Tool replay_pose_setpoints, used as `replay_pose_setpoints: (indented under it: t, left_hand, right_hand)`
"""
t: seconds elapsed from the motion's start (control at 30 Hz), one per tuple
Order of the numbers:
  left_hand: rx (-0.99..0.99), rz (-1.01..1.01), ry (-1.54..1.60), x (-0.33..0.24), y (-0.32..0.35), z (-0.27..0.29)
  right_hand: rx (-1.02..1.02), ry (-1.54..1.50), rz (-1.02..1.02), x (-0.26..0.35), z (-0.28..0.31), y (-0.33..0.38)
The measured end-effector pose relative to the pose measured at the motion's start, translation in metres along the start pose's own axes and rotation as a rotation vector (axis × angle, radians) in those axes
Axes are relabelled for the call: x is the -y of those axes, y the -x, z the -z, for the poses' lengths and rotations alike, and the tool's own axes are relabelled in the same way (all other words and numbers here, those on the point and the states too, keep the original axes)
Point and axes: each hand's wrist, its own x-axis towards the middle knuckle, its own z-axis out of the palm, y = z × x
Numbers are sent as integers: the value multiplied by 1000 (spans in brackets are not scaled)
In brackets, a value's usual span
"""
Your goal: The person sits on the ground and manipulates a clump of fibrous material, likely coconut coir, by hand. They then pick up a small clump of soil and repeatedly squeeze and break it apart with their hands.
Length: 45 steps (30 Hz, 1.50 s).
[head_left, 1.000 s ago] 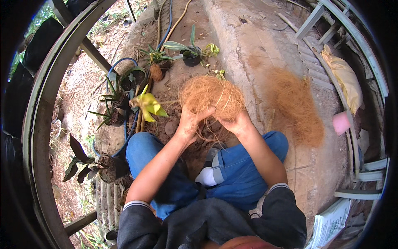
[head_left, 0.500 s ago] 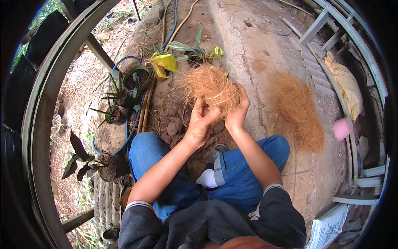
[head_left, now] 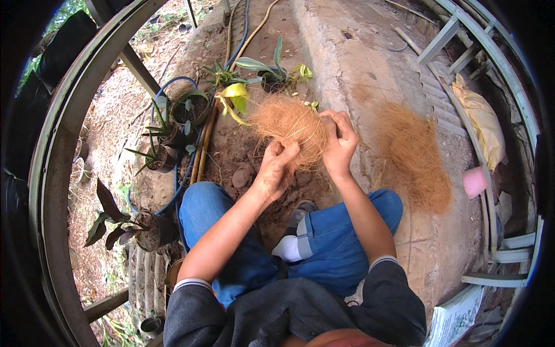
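Note:
A round bundle of brown coconut fibre [head_left: 292, 127] is between my hands, above the soil in front of my knees. Thin pale strands cross its right side. Yellow-green leaves [head_left: 235, 92] on a bent stem stick out at its left; the join is buried in fibre. My left hand [head_left: 276, 170] grips the bundle's lower edge, thumb against the fingers. At the right side, my right hand [head_left: 340, 139] is closed on its edge with bent fingers; whether a single strand is pinched there is too fine to tell. A loose heap of coconut fibre [head_left: 415, 159] lies farther right on the concrete.
Potted plants [head_left: 191, 109] line the left, with a dark-leaved one [head_left: 151, 231] by my left knee. A striped-leaf potted plant [head_left: 272, 78] stands just beyond the bundle. Blue hose [head_left: 245, 29] runs along the ground. A pink cup [head_left: 475, 183] and yellowish sack [head_left: 480, 121] are at right.
My right hand has shifted up and right, its fingers bending more over the bundle's edge. The bundle has tilted and dropped slightly, and the yellow-green leaves have swung and show more stem.

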Motion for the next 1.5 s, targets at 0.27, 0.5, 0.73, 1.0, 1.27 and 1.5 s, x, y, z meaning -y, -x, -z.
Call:
replay_pose_setpoints:
  t: [0.27,0.5,0.73,1.0,1.27,1.5]
  left_hand:
    - [-33,-2,34,-9,-4,5]
    - [142,-15,77,-12,-5,5]
    - [44,-14,-72,-7,-10,2]
    - [-74,-22,20,-3,-5,2]
    - [26,25,53,-18,-3,9]
    - [-5,9,18,-15,-9,4]
  right_hand:
    - [89,26,172,5,14,-25]
    - [-42,-476,-571,-20,-3,-9]
    - [-161,-651,-575,-17,-16,15]
    - [24,-77,-152,-3,-12,-2]
    - [61,-701,-658,-46,-21,8]
    - [103,-403,-834,-70,-25,63]
